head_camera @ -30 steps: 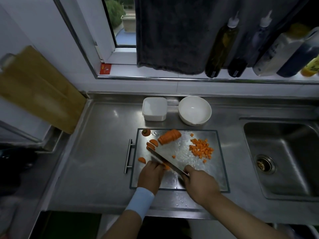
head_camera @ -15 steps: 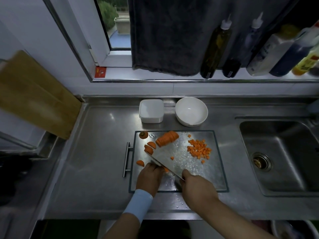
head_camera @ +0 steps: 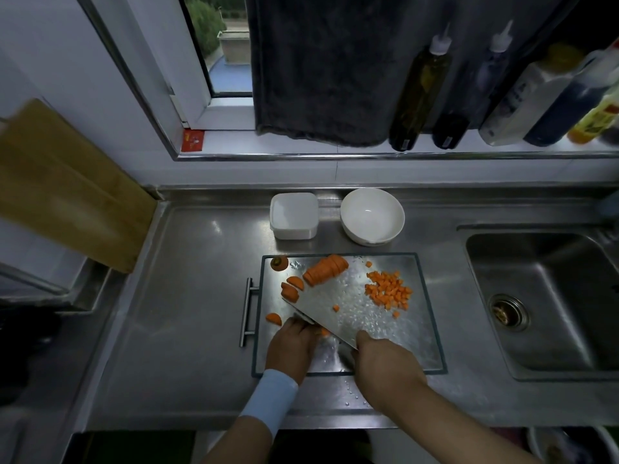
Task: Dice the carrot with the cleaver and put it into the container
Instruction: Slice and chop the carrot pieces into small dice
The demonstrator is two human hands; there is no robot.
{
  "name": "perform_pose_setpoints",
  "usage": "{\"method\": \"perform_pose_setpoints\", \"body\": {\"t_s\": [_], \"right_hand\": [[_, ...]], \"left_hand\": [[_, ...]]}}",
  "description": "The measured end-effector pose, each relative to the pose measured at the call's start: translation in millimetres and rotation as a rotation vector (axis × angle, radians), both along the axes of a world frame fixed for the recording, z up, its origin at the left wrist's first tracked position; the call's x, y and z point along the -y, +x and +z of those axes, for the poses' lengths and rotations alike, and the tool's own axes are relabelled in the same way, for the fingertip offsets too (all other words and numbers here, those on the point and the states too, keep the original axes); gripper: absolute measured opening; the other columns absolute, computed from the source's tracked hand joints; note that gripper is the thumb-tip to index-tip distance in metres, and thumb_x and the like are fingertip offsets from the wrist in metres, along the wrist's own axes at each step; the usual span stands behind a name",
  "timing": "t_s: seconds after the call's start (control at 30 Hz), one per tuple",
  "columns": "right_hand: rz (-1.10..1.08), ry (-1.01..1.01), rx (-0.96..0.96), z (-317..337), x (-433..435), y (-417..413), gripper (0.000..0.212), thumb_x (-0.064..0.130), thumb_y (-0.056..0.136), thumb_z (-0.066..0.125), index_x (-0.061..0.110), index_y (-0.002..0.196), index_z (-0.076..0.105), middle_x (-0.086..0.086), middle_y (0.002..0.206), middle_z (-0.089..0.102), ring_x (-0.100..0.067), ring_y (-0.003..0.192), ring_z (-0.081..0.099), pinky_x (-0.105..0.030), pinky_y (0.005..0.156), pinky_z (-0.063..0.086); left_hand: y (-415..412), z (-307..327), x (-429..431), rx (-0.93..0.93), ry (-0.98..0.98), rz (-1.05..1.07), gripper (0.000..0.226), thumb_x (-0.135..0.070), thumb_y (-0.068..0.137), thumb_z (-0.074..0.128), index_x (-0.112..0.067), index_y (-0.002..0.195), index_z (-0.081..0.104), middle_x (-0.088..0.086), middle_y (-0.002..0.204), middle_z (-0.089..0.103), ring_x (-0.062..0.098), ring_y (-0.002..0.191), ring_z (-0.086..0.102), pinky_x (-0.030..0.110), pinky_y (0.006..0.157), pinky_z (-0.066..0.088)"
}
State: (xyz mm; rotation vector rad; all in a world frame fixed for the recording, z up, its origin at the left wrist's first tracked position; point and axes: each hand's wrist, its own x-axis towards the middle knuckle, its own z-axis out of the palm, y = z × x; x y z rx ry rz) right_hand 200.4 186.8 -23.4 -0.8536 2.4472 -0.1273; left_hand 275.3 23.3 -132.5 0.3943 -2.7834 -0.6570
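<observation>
Steel cutting board [head_camera: 418, 346] lies mid-worktop [head_camera: 187, 296], its bar handle [head_camera: 246, 313] on the left side and its near edge close to the worktop's front lip. Left of the handle there is a broad open strip of steel up to the raised rim; to the right the sink [head_camera: 552, 356] begins just past the board, leaving only a narrow margin. A wooden board [head_camera: 67, 182] leans against the wall at far left. On the window ledge stand squeeze bottles [head_camera: 418, 88] with labels, and a red sticker [head_camera: 193, 141] sits at the frame corner; none of the writing can be read. The container [head_camera: 294, 233], white and square, stands just behind the board's far edge beside a white bowl [head_camera: 371, 212] — both show only their own white insides. All the carrot is on the board: stem end [head_camera: 279, 262] at the far left corner, a sliced chunk [head_camera: 325, 269] beside it, half-round slices [head_camera: 291, 289] down the left side, and a diced pile [head_camera: 388, 291] at far right. Right grip [head_camera: 385, 363] is clenched on the cleaver [head_camera: 338, 316], handle hidden beneath it, blade angled away to the left. Left grip [head_camera: 291, 343] — pale blue wristband [head_camera: 271, 400] behind it — has fingers curled down, grasping a small carrot piece [head_camera: 324, 331] right against the blade.
</observation>
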Motion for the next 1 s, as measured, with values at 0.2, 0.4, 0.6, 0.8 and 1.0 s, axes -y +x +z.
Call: {"method": "perform_pose_setpoints", "body": {"t_s": [0.2,0.4,0.6,0.8,1.0], "right_hand": [[-0.02,0.054,0.079,-4,7,-7,0.022,0.016,0.094,0.048,0.015,0.114,0.054,-0.009,0.111,0.065,-0.026,0.098,0.064,-0.03,0.074,0.044],[-0.044,0.073,0.107,-17,7,-13,0.02,0.016,0.092,0.05,0.015,0.111,0.059,-0.007,0.11,0.066,-0.024,0.097,0.065,-0.029,0.077,0.05],[-0.095,0.004,0.123,-40,10,-10,0.011,0.029,0.095,0.052,0.022,0.099,0.058,-0.003,0.099,0.066,-0.021,0.09,0.065,-0.026,0.071,0.046],[-0.087,-0.039,0.124,-49,11,-10,0.01,0.025,0.095,0.051,0.02,0.099,0.058,-0.005,0.098,0.067,-0.024,0.09,0.065,-0.026,0.07,0.043],[-0.06,-0.001,0.132,-45,-9,-12,0.004,0.022,0.093,0.048,0.025,0.09,0.049,-0.003,0.096,0.066,-0.023,0.09,0.064,-0.026,0.066,0.039]], "left_hand": [[0,-5,0,0.014,0.056,0.017,0.026,-0.008,0.063,0.087,-0.021,0.081,0.074,0.001,0.082,0.07,0.02,0.073,0.064,0.023,0.059,0.053],[3,-7,-1,0.001,0.085,0.034,0.023,-0.007,0.066,0.085,-0.019,0.082,0.073,0.0,0.084,0.069,0.018,0.077,0.064,0.023,0.062,0.052],[4,-10,0,-0.036,0.077,0.031,0.02,-0.006,0.069,0.082,-0.016,0.084,0.073,0.002,0.086,0.069,0.019,0.08,0.064,0.025,0.064,0.055],[3,-10,2,-0.002,0.077,0.024,0.02,-0.007,0.066,0.084,-0.015,0.081,0.074,0.003,0.084,0.07,0.02,0.079,0.064,0.024,0.062,0.054],[5,-19,6,0.057,0.104,0.016,0.023,-0.029,0.083,0.053,-0.019,0.086,0.073,0.001,0.087,0.067,0.02,0.08,0.059,0.032,0.06,0.054]]}}
